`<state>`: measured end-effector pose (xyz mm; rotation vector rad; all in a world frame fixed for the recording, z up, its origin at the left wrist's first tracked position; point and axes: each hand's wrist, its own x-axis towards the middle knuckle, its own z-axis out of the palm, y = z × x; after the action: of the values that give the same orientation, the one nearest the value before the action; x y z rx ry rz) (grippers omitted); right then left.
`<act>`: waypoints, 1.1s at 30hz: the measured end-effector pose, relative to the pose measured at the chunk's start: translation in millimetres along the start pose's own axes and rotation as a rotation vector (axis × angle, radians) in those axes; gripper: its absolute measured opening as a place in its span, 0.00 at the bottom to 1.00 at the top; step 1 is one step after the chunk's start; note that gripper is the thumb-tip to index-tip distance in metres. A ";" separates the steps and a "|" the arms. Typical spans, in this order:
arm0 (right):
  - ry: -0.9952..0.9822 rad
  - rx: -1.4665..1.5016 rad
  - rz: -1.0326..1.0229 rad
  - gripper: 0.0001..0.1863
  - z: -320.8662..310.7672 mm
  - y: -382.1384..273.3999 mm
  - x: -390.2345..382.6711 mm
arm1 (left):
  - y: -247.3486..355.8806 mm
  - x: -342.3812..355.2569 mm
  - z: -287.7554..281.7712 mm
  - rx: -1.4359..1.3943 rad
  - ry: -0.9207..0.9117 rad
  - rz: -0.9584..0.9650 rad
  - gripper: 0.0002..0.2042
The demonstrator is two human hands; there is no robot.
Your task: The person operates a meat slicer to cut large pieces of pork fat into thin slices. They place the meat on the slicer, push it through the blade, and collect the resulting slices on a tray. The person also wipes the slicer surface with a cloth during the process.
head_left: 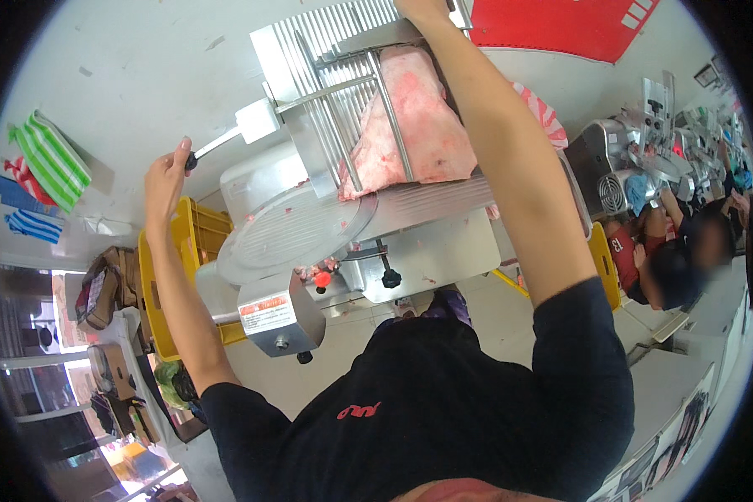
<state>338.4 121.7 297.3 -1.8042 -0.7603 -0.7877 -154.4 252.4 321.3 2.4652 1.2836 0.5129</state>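
My left hand (166,177) is closed around the black-knobbed end of a lever handle (213,148) that juts from the left side of a meat slicer's carriage. A large slab of pale pink meat with skin (418,121) lies on the ribbed metal carriage (289,71), under metal bars. Below it shows the slicer's round, ridged cover (293,238). My right arm reaches over the meat's right side. At the top edge my right hand (424,8) is beside the carriage's dark metal plate (381,38), its fingers cut off by the frame.
Yellow crates (197,226) stand behind the slicer's left side. Meat scraps lie near a red knob (322,278) beside the slicer's box-shaped housing (280,318). Striped cloths (54,159) hang at left. At right, other people (678,259) are near another slicer (611,151).
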 end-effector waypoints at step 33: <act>-0.776 0.832 1.286 0.26 -277.3 174.2 -445.6 | -10.4 4.9 10.8 0.181 0.067 0.017 0.40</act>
<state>163.1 -258.5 -64.0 -1.3374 -0.1600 0.9831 -154.3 260.9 308.1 2.6290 1.3927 0.5083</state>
